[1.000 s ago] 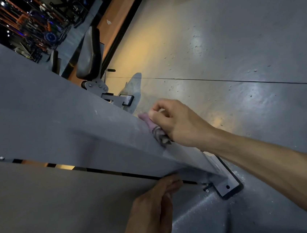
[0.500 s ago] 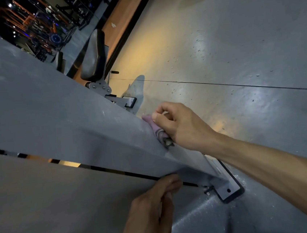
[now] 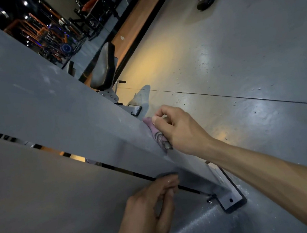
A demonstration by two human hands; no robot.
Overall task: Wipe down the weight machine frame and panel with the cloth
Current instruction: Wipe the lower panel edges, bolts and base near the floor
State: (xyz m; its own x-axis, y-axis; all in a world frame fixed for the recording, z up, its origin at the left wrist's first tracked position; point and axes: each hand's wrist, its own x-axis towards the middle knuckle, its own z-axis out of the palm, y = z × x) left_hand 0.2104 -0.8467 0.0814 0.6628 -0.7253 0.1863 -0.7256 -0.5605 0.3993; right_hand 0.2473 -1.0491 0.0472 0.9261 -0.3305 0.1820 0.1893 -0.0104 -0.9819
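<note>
Biggest risk I see here: the small bunched-up pinkish-purple cloth (image 3: 155,133) is wadded so tight that only a narrow strip of it meets the metal, so a stroke along this edge probably cleans a thin line and leaves the pale dusty smears higher up the wide flat grey painted frame panel (image 3: 39,101) untouched. It could also slip out of the grip if it snags on the sharp corner of the panel, since not much fabric sticks out past the fingers.

Second thing, the left hand (image 3: 149,209) has its fingertips sitting right at the dark slot between that panel and the lower grey panel (image 3: 43,194). Fingers look fairly straight, pressing on the surface rather than gripping anything. If anything inside that gap moves, that's a pinch spot, I'd guess.

The right hand (image 3: 177,131) is curled around the cloth, thumb and fingers clamped on it, holding it against the panel's right-hand edge. So the cloth sits between palm and metal, poking out toward the panel side, well above the black-rimmed white foot plate (image 3: 231,199) on the grey floor (image 3: 236,50).
</note>
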